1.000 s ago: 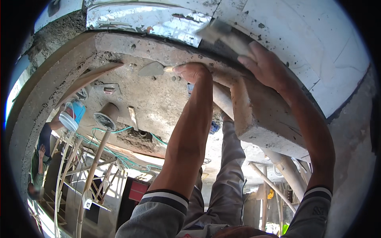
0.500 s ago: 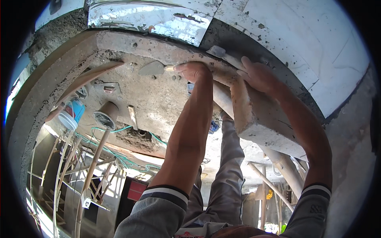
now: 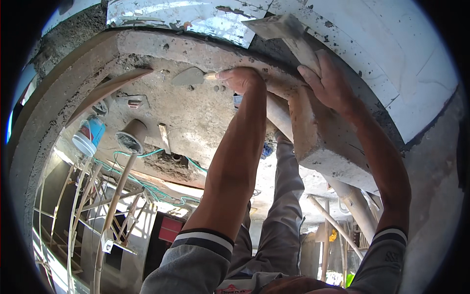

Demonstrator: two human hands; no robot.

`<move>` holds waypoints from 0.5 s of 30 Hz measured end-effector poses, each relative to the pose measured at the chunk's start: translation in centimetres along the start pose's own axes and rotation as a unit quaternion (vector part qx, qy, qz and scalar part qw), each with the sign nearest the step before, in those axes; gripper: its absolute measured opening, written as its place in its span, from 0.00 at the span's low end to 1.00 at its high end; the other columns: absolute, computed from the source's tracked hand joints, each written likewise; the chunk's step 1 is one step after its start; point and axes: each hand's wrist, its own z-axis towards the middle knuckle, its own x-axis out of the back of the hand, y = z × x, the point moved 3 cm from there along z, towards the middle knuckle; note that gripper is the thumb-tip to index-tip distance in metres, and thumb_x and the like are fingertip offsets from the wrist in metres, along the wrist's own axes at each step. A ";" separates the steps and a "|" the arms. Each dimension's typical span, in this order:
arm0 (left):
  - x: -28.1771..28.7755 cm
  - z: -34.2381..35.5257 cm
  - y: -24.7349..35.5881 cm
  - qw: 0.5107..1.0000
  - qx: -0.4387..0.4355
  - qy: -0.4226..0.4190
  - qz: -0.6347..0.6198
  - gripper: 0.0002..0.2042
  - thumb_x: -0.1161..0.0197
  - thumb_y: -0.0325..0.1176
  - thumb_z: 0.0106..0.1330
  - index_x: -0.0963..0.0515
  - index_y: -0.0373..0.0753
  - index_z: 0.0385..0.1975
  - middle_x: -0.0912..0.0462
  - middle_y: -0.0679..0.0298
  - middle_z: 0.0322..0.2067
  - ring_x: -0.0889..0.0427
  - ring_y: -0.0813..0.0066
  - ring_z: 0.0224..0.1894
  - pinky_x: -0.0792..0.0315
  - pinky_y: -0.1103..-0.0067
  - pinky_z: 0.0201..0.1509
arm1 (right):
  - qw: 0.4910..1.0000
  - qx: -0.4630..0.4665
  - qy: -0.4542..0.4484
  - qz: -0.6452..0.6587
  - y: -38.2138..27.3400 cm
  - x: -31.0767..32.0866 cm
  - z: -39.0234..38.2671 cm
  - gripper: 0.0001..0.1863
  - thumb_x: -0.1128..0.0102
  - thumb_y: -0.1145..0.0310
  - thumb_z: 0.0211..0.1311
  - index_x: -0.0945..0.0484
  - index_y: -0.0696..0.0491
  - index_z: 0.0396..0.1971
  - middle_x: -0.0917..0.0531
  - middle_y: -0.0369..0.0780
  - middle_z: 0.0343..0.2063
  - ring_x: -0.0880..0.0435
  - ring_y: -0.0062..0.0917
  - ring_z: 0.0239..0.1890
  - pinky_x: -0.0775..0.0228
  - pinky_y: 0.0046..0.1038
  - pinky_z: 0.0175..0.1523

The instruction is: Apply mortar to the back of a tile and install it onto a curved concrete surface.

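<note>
My left hand (image 3: 243,79) is closed around the light handle of a pointing trowel, its grey blade (image 3: 188,76) reaching left beneath the concrete ledge (image 3: 196,52). My right hand (image 3: 332,84) grips the pale wooden handle (image 3: 302,53) of a hammer. Its broad, dusty head (image 3: 279,26), wedge-like toward the left, is over the ledge's far side, overlapping a large white tile (image 3: 338,36) and a dark strip beside it. Whether the head touches the surface I cannot tell. A concrete block end (image 3: 313,122) juts toward me between my arms.
Another shiny white tile (image 3: 181,19) lies to the left. Below are a blue-and-white bucket (image 3: 89,134), a grey bucket (image 3: 131,137), a flat float with a handle (image 3: 132,102), a green hose (image 3: 147,188) and bamboo poles (image 3: 115,196). My legs (image 3: 279,215) stand under the ledge.
The hammer has risen and its head shows larger, farther up in the picture. My right hand has turned with it. The left hand and trowel have hardly moved.
</note>
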 end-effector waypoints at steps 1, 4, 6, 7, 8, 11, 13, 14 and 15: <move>-0.1 0.5 -0.4 1.000 0.000 0.000 -0.002 0.37 0.77 0.52 0.69 0.33 0.16 0.46 0.32 0.27 0.45 0.31 0.36 0.51 0.37 0.57 0.56 | 1.000 0.002 0.000 -0.001 0.7 -0.5 0.2 0.17 0.47 0.59 0.62 0.39 0.57 0.36 0.26 0.54 0.20 0.26 0.53 0.26 0.36 0.44 0.30; -0.2 0.9 -1.1 0.999 -0.025 -0.025 -0.026 0.37 0.77 0.52 0.69 0.34 0.17 0.48 0.32 0.29 0.47 0.32 0.38 0.52 0.38 0.59 0.58 | 0.981 -0.044 -0.161 -0.100 2.2 -2.1 0.6 0.18 0.46 0.59 0.62 0.36 0.59 0.36 0.26 0.53 0.21 0.26 0.49 0.26 0.34 0.38 0.32; -0.1 1.0 -1.5 0.999 0.008 -0.028 -0.021 0.36 0.77 0.52 0.69 0.35 0.17 0.49 0.32 0.30 0.47 0.32 0.38 0.53 0.38 0.59 0.58 | 0.964 -0.059 -0.193 -0.173 1.8 -0.9 1.5 0.18 0.47 0.58 0.62 0.37 0.59 0.37 0.26 0.53 0.22 0.25 0.47 0.27 0.34 0.37 0.33; 0.2 0.9 -1.2 1.000 0.009 -0.022 -0.017 0.36 0.77 0.52 0.69 0.35 0.17 0.49 0.32 0.30 0.47 0.32 0.38 0.53 0.38 0.59 0.58 | 0.964 -0.060 -0.198 -0.169 1.1 -0.5 1.3 0.18 0.47 0.58 0.62 0.37 0.59 0.37 0.26 0.53 0.22 0.25 0.47 0.27 0.34 0.37 0.33; -0.1 0.7 -0.8 1.000 0.012 -0.009 -0.001 0.36 0.76 0.51 0.69 0.35 0.17 0.48 0.32 0.29 0.47 0.32 0.38 0.53 0.38 0.59 0.58 | 0.987 -0.029 -0.113 -0.110 0.0 0.4 1.2 0.17 0.46 0.59 0.61 0.38 0.58 0.35 0.25 0.53 0.21 0.24 0.49 0.27 0.34 0.40 0.31; -0.1 1.6 -1.1 1.000 0.006 0.007 0.015 0.35 0.75 0.50 0.69 0.34 0.17 0.47 0.32 0.29 0.46 0.31 0.37 0.51 0.37 0.58 0.56 | 1.000 -0.005 -0.014 -0.020 0.0 0.2 0.7 0.17 0.46 0.60 0.61 0.38 0.58 0.34 0.25 0.55 0.21 0.23 0.50 0.28 0.33 0.43 0.29; -0.4 1.7 -1.5 1.000 -0.024 -0.006 -0.006 0.35 0.75 0.50 0.69 0.34 0.16 0.46 0.32 0.28 0.45 0.31 0.36 0.50 0.37 0.58 0.55 | 0.976 -0.014 -0.174 -0.133 2.5 -2.2 0.8 0.17 0.47 0.59 0.61 0.38 0.58 0.33 0.25 0.53 0.19 0.24 0.48 0.25 0.34 0.41 0.28; -0.4 1.2 -1.6 0.999 -0.035 -0.002 -0.003 0.35 0.75 0.50 0.69 0.34 0.16 0.46 0.31 0.27 0.44 0.31 0.34 0.48 0.37 0.57 0.55 | 0.965 -0.044 -0.207 -0.156 3.4 -1.8 1.4 0.17 0.47 0.58 0.62 0.37 0.57 0.33 0.25 0.51 0.19 0.24 0.46 0.23 0.35 0.40 0.26; -0.5 0.0 -0.7 0.999 -0.036 -0.006 -0.006 0.35 0.75 0.50 0.69 0.34 0.16 0.46 0.31 0.27 0.44 0.31 0.34 0.48 0.37 0.57 0.55 | 0.965 -0.044 -0.203 -0.158 3.4 -1.0 2.0 0.17 0.47 0.58 0.62 0.37 0.57 0.33 0.25 0.51 0.19 0.24 0.46 0.23 0.35 0.40 0.26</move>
